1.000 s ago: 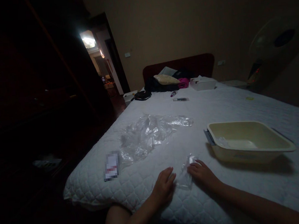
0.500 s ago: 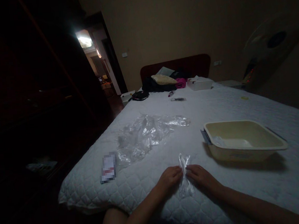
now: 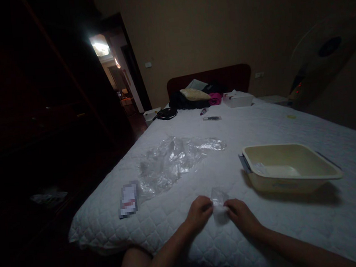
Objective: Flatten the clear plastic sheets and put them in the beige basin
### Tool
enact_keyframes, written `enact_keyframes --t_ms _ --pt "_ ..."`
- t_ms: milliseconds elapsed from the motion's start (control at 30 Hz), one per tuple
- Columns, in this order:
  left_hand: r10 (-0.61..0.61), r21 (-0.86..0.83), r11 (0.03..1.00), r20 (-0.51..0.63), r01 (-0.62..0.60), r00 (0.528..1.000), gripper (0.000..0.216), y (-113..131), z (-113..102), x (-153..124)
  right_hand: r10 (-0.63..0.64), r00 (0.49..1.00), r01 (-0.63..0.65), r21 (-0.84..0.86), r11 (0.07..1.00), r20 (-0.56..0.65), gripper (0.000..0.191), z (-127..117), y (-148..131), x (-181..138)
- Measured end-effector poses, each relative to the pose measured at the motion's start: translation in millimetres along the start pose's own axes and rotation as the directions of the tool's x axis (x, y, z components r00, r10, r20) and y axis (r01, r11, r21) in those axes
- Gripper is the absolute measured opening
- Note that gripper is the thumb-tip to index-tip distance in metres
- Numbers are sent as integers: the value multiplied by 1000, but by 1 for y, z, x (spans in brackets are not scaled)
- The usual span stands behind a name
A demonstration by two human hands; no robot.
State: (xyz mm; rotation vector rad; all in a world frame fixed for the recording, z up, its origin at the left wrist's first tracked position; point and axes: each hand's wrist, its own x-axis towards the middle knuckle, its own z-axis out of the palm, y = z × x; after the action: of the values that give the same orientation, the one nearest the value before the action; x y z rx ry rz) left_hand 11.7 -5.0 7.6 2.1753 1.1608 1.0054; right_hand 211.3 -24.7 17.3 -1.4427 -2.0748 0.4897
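Between my hands, just above the near part of the bed, is a small clear plastic bag. My left hand pinches its left edge with curled fingers. On the opposite edge, my right hand grips the plastic between thumb and fingers. A large heap of crumpled clear plastic lies farther off to the left on the quilted white bed cover. To the right stands a cream plastic basin with grey side handles and a small piece of clear plastic inside.
A phone-sized blurred item lies near the left bed edge. Toward the headboard are a white box, a black pouch, piled cloth and a small slim packet. A fan stands at the right.
The small bag was bunched narrow in the middle between my fingers; now it is spread flatter and wider. My hands have moved slightly apart, with fingers more curled.
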Motion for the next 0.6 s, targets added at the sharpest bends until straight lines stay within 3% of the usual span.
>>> enact_keyframes --t_ms 267,600 --pt "-131 31 991 -46 132 990 24 1 5 9 112 993 -119 202 972 46 31 -3 -7 12" --pt "-151 205 964 -110 172 982 30 3 21 16 214 977 -211 228 950 14 29 -2 -6 20"
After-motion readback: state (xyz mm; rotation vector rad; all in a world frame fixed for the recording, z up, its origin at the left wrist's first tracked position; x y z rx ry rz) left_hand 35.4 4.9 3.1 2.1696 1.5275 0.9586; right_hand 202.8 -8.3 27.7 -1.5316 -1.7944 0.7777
